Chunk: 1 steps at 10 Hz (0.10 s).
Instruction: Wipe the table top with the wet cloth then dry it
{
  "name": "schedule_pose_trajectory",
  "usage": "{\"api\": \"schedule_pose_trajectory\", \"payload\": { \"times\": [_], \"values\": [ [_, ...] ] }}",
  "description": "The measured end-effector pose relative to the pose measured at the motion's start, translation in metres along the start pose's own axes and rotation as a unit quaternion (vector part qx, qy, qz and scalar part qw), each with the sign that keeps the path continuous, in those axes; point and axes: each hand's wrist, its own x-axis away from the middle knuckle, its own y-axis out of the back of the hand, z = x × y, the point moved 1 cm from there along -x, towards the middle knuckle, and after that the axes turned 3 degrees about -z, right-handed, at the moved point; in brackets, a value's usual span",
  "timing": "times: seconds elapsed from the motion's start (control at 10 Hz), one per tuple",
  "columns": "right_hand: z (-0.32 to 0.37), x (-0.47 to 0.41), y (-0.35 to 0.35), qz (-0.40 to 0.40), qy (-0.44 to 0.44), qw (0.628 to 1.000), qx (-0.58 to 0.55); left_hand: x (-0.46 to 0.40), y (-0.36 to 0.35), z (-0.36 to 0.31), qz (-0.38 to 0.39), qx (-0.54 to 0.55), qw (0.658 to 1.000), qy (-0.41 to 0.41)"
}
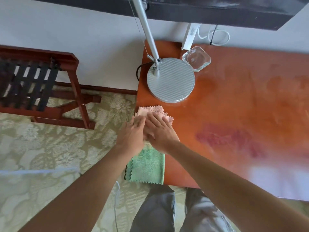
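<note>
Pink cloth (154, 111) lies at the counter (234, 97) corner. Both hands, left (132, 133) and right (160, 131), press it flat-fingered, neither grip closed. Green cloth (147, 166) lies just beside.

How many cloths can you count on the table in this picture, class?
2. A pink cloth lies at the table's left edge under both hands, near the lamp base. A green cloth lies just nearer the person, overhanging that edge. More could be hidden under the hands.
</note>
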Motion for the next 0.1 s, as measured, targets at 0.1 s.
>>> {"api": "schedule_pose_trajectory", "payload": {
  "times": [0.1],
  "values": [
    [-0.0033, 0.0126, 0.0205, -0.057, -0.053, 0.993, -0.093, 0.0028, 0.0197, -0.0118, -0.037, 0.039, 0.999, 0.006]
  ]
}}
